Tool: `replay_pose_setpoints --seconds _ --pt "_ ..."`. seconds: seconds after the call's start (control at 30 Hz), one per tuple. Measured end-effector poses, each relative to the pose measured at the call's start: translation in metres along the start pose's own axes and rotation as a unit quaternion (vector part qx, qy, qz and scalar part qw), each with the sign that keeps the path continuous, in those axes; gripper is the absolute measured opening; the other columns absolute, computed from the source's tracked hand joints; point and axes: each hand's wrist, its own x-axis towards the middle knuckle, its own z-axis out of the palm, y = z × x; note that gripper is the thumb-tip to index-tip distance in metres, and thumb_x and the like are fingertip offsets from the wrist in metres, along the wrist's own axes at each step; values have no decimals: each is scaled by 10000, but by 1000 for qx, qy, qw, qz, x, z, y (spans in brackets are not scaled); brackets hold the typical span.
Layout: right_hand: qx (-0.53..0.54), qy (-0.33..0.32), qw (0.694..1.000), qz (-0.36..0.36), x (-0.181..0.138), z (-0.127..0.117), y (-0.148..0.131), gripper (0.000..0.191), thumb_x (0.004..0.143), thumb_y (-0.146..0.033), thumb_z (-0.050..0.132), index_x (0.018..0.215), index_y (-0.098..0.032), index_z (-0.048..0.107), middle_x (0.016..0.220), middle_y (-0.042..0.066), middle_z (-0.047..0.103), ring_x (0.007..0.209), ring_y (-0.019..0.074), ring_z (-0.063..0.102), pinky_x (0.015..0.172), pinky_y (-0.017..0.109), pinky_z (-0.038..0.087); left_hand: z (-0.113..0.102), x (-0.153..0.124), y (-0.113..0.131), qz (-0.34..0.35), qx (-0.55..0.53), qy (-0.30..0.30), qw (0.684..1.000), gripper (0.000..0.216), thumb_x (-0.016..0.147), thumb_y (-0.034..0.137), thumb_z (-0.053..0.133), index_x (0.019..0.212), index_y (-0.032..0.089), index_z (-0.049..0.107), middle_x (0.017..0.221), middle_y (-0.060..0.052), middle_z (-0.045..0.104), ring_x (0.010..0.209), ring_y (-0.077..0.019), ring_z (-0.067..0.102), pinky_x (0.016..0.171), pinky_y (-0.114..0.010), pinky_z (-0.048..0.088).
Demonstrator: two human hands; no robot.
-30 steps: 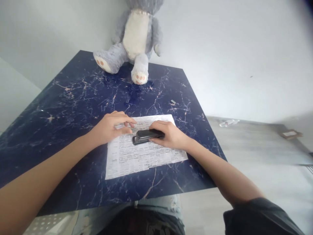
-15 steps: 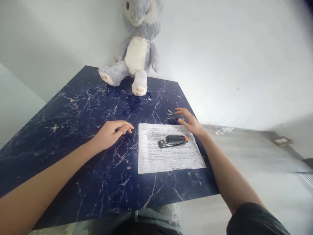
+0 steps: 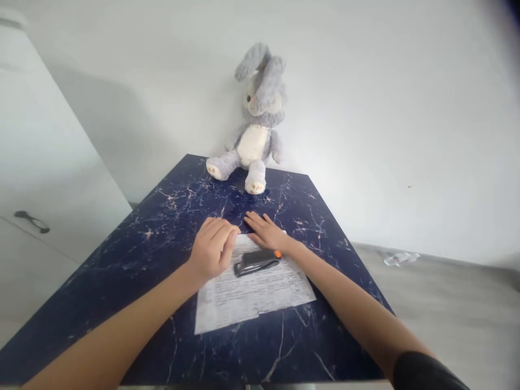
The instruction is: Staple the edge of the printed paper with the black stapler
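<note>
My left hand [image 3: 213,249] is closed, fingers curled in and thumb pressed against them, over the upper left corner of a printed paper sheet [image 3: 252,298]. Whatever it may hold is hidden. Palm down with fingers spread, my right hand [image 3: 267,233] lies flat across the sheet's far edge and the tabletop beyond. Between the hands, a black stapler [image 3: 257,262] with an orange end rests on the sheet, its orange end close to my right wrist.
A grey and white plush rabbit [image 3: 252,146] sits at the back of the dark blue marbled table [image 3: 162,260], against the wall. A white cabinet with a dark handle [image 3: 32,221] stands at left. A clear plastic item [image 3: 401,259] lies on the floor at right.
The view has tilted up. My right hand has moved left and flattened at the sheet's far edge; my left hand has reached its corner. Small items formerly beside my right hand no longer show.
</note>
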Motion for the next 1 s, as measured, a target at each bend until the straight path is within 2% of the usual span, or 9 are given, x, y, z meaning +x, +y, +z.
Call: replay_pose_setpoints --seconds 0.07,0.17,0.3,0.43,0.53,0.67,0.8,0.9,1.0 --pt "26 9 998 -61 39 7 -28 638 1120 -462 430 1694 -189 369 1793 152 253 1671 354 253 1333 678 179 -8 2 7 22 18 26 999 204 1044 134 439 964 221 605 816 -62 717 745 -223 637 734 -418 441" --pt "31 22 994 -105 81 12 -62 601 1087 -504 533 1643 -283 472 1765 78 350 1640 347 341 1335 653 241 -20 6 9 9 44 50 998 213 1041 136 423 968 242 592 803 -65 710 734 -237 638 717 -427 440" --pt "47 44 987 -147 94 13 -77 484 1090 -454 552 1573 -422 545 1730 -73 429 1645 296 337 1370 558 250 -28 8 8 -19 61 70 995 240 1061 190 409 914 256 587 756 -58 686 705 -243 622 702 -433 429" --pt "67 44 989 -126 73 12 -66 574 1112 -486 488 1668 -381 398 1781 4 335 1666 325 279 1339 657 253 -24 6 9 -77 71 50 993 307 1092 245 373 892 252 605 765 -69 680 742 -246 626 735 -447 445" --pt "67 46 992 -92 44 7 -49 565 1134 -427 417 1685 -310 383 1783 104 319 1672 357 248 1307 722 245 -17 4 6 -118 73 10 990 318 1107 244 361 918 242 617 824 -75 691 807 -249 630 777 -447 467" --pt "68 27 997 -15 -7 -3 -16 573 1145 -466 362 1688 -284 387 1792 113 304 1688 319 198 1336 664 197 -1 -2 -8 -161 83 -116 977 273 1105 222 388 977 224 628 946 -76 713 916 -250 639 877 -445 507" --pt "83 30 995 38 -57 -14 14 572 1137 -472 371 1655 -240 439 1781 139 328 1689 324 202 1343 655 186 21 -14 -24 -157 65 -227 959 189 1047 208 500 1009 200 685 1036 -96 726 1006 -276 659 969 -487 534" --pt "142 94 983 67 -78 -26 25 535 1110 -517 442 1554 -238 553 1720 152 444 1657 340 304 1337 631 248 36 -23 -28 -138 20 -271 952 249 1067 260 506 1166 189 724 1240 -117 734 1179 -296 663 1083 -516 527" --pt "230 208 947 80 -88 -42 17 439 1121 -518 422 1379 -253 659 1516 143 647 1471 318 561 1243 562 424 47 -32 -26 -120 6 -322 939 424 1116 367 460 1462 183 623 1582 -154 586 1480 -338 522 1233 -586 424"
